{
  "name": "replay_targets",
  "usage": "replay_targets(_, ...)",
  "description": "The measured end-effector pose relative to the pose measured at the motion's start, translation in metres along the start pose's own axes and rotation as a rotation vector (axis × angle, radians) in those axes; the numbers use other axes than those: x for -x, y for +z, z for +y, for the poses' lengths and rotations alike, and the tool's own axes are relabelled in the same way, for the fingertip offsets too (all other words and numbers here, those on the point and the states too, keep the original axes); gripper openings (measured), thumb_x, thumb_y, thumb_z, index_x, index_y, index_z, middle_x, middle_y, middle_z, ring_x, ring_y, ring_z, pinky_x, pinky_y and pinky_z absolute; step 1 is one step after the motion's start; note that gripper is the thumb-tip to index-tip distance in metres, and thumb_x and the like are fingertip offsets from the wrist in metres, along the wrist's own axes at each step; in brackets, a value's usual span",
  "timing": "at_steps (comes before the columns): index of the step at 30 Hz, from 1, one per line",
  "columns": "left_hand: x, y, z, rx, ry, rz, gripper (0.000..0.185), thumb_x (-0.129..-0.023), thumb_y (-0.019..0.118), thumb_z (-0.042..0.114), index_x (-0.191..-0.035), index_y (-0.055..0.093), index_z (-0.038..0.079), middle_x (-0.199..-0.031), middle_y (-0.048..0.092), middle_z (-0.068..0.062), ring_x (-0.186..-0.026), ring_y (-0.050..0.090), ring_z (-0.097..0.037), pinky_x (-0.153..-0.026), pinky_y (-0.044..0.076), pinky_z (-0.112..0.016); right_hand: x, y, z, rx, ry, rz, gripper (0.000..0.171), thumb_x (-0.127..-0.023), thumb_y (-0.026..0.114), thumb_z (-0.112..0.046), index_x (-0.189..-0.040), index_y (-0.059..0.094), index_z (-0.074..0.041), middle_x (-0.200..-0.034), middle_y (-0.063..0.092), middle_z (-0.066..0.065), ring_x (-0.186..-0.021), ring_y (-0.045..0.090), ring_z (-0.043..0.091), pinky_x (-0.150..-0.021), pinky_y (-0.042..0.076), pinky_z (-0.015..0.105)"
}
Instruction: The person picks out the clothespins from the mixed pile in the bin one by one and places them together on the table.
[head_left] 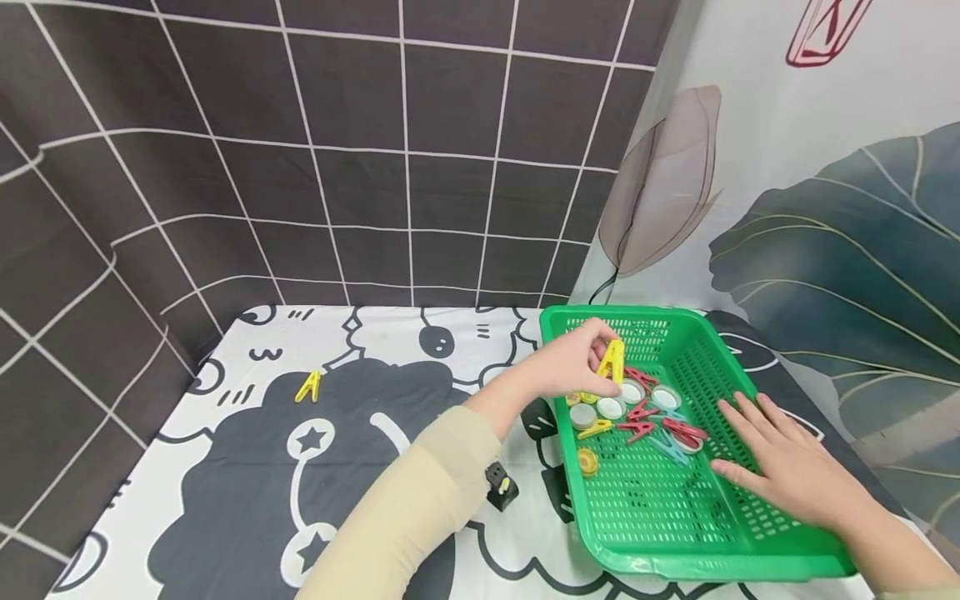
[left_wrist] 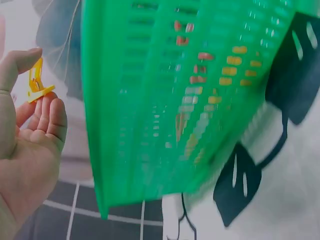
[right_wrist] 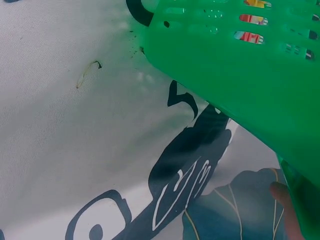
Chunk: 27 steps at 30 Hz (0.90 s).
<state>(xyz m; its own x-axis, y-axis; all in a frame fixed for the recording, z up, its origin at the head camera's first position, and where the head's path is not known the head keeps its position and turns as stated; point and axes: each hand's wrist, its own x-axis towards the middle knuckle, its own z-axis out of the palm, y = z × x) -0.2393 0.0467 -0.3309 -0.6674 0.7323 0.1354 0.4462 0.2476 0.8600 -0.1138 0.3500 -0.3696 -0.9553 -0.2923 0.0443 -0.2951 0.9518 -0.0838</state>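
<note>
Over the far left part of a green plastic basket [head_left: 720, 567], my left hand [head_left: 573, 362] pinches a yellow clothespin [head_left: 612, 361] between thumb and fingers. The left wrist view shows this clothespin [left_wrist: 37, 85] at the fingertips, above the basket's rim. Below it in the basket lie white bottle caps [head_left: 665, 398], red clothespins [head_left: 637, 430], blue clothespins [head_left: 667, 447] and a yellow clothespin [head_left: 596, 428]. A yellow cap [head_left: 588, 461] sits by the left wall. My right hand [head_left: 783, 458] rests with straight, spread fingers at the basket's right side; only a fingertip [right_wrist: 285, 200] shows in the right wrist view.
Another yellow clothespin [head_left: 308, 387] lies on the patterned tablecloth [head_left: 240, 483] at the far left. A small black object [head_left: 501, 487] is left of the basket, partly behind the left sleeve. A dark grid-patterned cloth [head_left: 450, 192] hangs behind the table.
</note>
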Motion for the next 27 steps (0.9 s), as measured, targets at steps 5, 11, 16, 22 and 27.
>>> replay_targets(5, 0.014, -0.022, -0.018, 0.055, -0.035, 0.100, 0.063, -0.075, 0.077, 0.008, -0.126, 0.040, 0.005, -0.100, 0.051, -0.005, -0.084, 0.054, -0.013, -0.075, 0.048, -0.021, 0.000, 0.000, 0.000, -0.008, -0.002, 0.000, 0.084, -0.090, 0.056, -0.048, -0.151, 0.013, -0.009, -0.151, 0.014, 0.024, -0.139, -0.016, 0.028, -0.096, 0.007, 0.073)
replay_targets(11, 0.029, -0.039, -0.040, 0.064, -0.082, 0.168, 0.061, -0.075, 0.075, 0.004, -0.125, 0.040, 0.004, -0.100, 0.050, -0.008, -0.086, 0.053, -0.016, -0.076, 0.047, -0.022, 0.001, 0.000, 0.001, 0.000, -0.003, 0.000, 0.084, -0.090, 0.055, -0.048, -0.150, 0.014, -0.008, -0.151, 0.015, 0.025, -0.139, -0.015, 0.028, -0.096, 0.009, 0.073)
replay_targets(16, 0.039, -0.046, -0.053, 0.064, -0.111, 0.199, 0.061, -0.073, 0.075, 0.003, -0.123, 0.040, 0.005, -0.098, 0.050, -0.008, -0.085, 0.051, -0.017, -0.075, 0.046, -0.022, 0.002, 0.000, 0.001, 0.002, -0.009, 0.009, 0.083, -0.090, 0.055, -0.048, -0.150, 0.015, -0.008, -0.151, 0.016, 0.025, -0.140, -0.015, 0.028, -0.099, 0.005, 0.070)
replay_targets(22, 0.046, -0.053, -0.067, 0.025, -0.153, 0.212, 0.060, -0.073, 0.076, 0.006, -0.122, 0.041, 0.004, -0.097, 0.050, -0.007, -0.084, 0.051, -0.016, -0.076, 0.045, -0.023, 0.001, 0.000, 0.000, 0.005, -0.005, 0.014, 0.084, -0.090, 0.056, -0.048, -0.150, 0.015, -0.009, -0.151, 0.016, 0.025, -0.140, -0.014, 0.029, -0.094, 0.013, 0.073)
replay_targets(27, 0.055, -0.060, -0.080, -0.014, -0.182, 0.203, 0.060, -0.073, 0.077, 0.008, -0.121, 0.041, 0.004, -0.097, 0.051, -0.007, -0.083, 0.053, -0.016, -0.077, 0.045, -0.025, 0.002, 0.002, 0.001, 0.002, -0.017, 0.032, 0.083, -0.090, 0.057, -0.047, -0.150, 0.015, -0.009, -0.150, 0.017, 0.025, -0.140, -0.014, 0.027, -0.097, 0.007, 0.072)
